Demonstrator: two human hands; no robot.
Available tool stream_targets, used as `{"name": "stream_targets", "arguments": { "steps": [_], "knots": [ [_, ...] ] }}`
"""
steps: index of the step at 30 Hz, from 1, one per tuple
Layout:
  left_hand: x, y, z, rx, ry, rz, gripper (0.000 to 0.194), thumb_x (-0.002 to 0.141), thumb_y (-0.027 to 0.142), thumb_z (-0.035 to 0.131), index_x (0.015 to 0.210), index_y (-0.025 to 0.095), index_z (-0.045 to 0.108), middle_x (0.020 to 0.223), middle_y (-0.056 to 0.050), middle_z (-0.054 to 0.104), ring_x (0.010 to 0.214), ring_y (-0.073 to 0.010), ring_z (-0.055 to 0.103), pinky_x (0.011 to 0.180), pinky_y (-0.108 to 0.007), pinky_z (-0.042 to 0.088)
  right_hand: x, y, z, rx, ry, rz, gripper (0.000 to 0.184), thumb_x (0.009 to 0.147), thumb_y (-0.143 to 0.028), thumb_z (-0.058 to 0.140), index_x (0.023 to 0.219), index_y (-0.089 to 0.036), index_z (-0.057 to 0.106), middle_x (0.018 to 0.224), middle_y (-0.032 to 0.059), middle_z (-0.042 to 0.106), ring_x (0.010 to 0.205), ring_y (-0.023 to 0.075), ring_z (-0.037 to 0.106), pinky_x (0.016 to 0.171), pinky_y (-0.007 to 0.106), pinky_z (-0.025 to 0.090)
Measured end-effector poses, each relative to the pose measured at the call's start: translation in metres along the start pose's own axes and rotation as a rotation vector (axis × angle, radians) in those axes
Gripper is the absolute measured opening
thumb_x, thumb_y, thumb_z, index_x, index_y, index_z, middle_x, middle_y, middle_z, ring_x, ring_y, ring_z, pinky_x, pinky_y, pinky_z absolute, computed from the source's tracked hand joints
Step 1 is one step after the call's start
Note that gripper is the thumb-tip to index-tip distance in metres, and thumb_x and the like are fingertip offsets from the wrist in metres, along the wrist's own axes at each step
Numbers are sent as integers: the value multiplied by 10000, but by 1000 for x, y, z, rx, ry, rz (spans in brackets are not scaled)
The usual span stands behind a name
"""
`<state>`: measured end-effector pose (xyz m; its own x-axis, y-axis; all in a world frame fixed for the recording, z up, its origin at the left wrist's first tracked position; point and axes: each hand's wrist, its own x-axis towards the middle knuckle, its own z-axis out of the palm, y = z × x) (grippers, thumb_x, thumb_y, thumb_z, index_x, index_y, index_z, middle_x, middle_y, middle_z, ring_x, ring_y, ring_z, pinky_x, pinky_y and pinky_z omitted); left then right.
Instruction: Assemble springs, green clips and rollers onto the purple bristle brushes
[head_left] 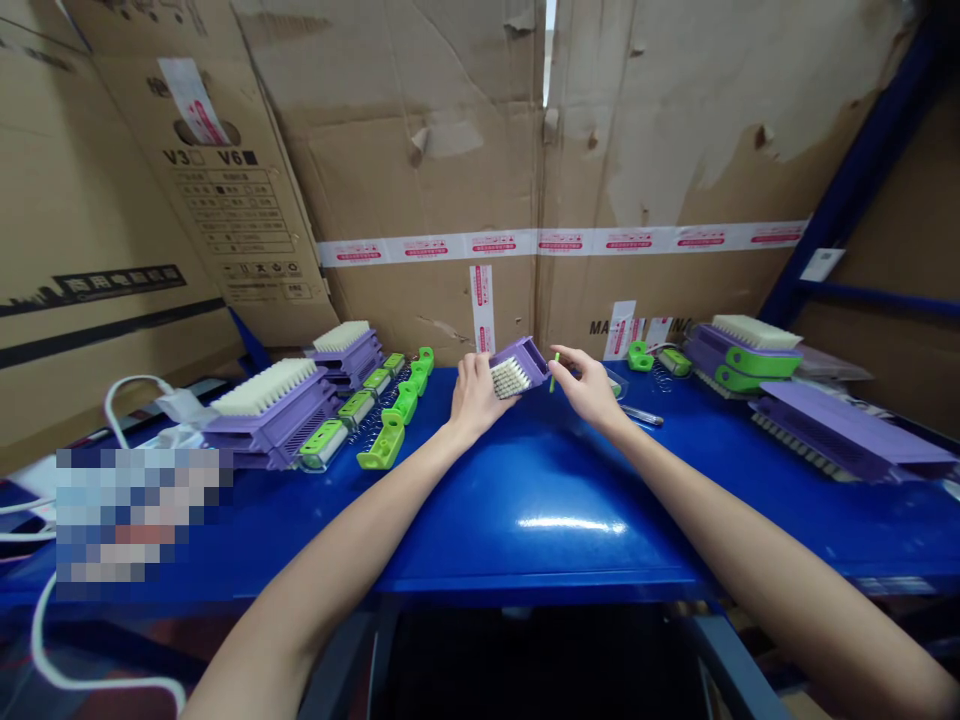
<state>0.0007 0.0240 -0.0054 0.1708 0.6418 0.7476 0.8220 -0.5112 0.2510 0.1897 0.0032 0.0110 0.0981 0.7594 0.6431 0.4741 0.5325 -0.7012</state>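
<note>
My left hand (475,396) grips a purple plastic brush block (531,358) tilted above the table, its pale bristles facing me. Close by on the right, my right hand (587,384) pinches a small bright green plastic part (554,371) at the block's open end. Whether the green part touches the block I cannot tell. Behind my right hand a small clear and green piece (615,382) is partly hidden. A slim pen-like metal tool (642,415) lies just right of that hand.
Purple brush blocks (274,415), green-topped pieces (324,443), springs (367,425) and green brackets (382,443) line the left of the blue table (510,500). More purple brushes (855,425) lie right. Cardboard (420,130) walls the back; a white cable (112,683) hangs front left.
</note>
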Motion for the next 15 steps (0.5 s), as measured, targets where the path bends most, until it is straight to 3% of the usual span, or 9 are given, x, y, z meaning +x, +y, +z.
{"name": "stream_targets", "arguments": {
  "steps": [6, 15],
  "knots": [
    [1, -6, 1, 74, -9, 16, 663, 645, 331, 771, 1135, 199, 344, 1068, -79, 460, 1059, -272, 491, 863, -415, 453, -3, -6, 3, 46, -59, -3, 451, 752, -393, 606, 1126, -143, 644, 932, 85, 650, 795, 187, 599, 717, 345, 509],
    [0, -3, -3, 205, -111, 119, 604, 677, 223, 704, 1176, 164, 367, 1126, -130, 485, 1044, -294, 494, 875, -436, 446, -1, -9, 5, 137, 92, -23, 458, 736, -360, 645, 1151, -165, 619, 944, 78, 671, 793, 181, 613, 763, 361, 518]
  ]
}}
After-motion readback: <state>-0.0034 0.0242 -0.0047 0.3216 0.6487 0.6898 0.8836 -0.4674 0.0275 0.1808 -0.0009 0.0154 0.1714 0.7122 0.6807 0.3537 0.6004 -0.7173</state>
